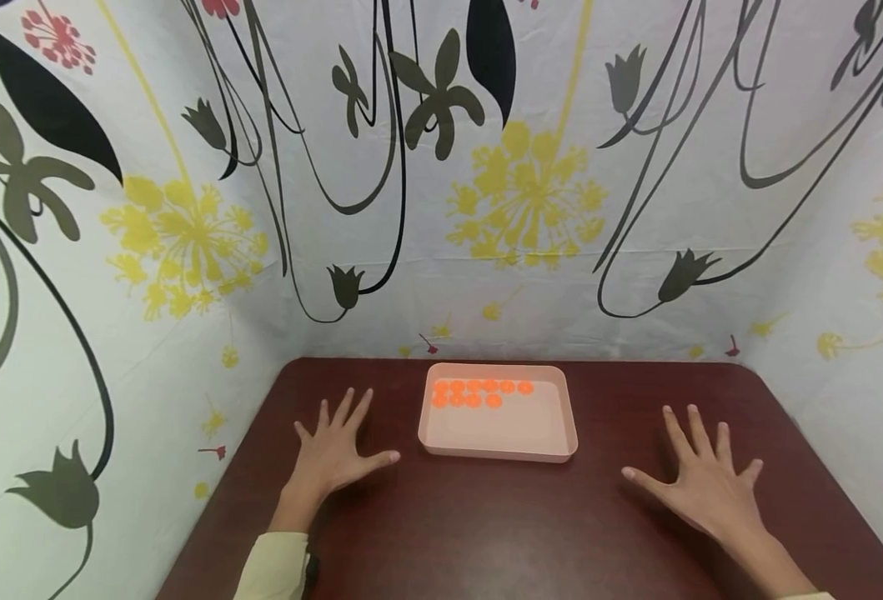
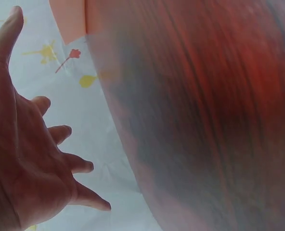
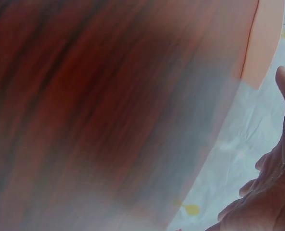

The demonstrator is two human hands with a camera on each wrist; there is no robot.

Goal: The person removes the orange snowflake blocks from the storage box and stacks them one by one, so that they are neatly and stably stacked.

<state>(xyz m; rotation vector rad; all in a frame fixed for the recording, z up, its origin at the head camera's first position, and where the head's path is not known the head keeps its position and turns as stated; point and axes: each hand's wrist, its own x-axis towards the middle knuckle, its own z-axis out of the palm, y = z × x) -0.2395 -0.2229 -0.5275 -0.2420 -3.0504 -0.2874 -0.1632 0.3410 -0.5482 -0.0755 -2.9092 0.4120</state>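
A shallow peach-coloured tray (image 1: 501, 435) lies toward the far side of the dark wooden table. Several small round orange pieces (image 1: 474, 387) form two rows along the tray's back left part, the back row longer than the front one. To the left of the tray, my left hand (image 1: 332, 454) is spread wide, palm down and holding nothing. My right hand (image 1: 711, 492) is on the tray's other side, fingers splayed and also bare. Part of the tray's side (image 2: 70, 19) shows at the top of the left wrist view, and the tray's side (image 3: 263, 45) shows in the right wrist view.
The glossy red-brown table (image 1: 479, 525) has rounded far corners. A white cloth (image 1: 426, 225) printed with flowers and stems hangs behind it and along both sides. A pale sleeve (image 1: 274, 567) covers my left forearm.
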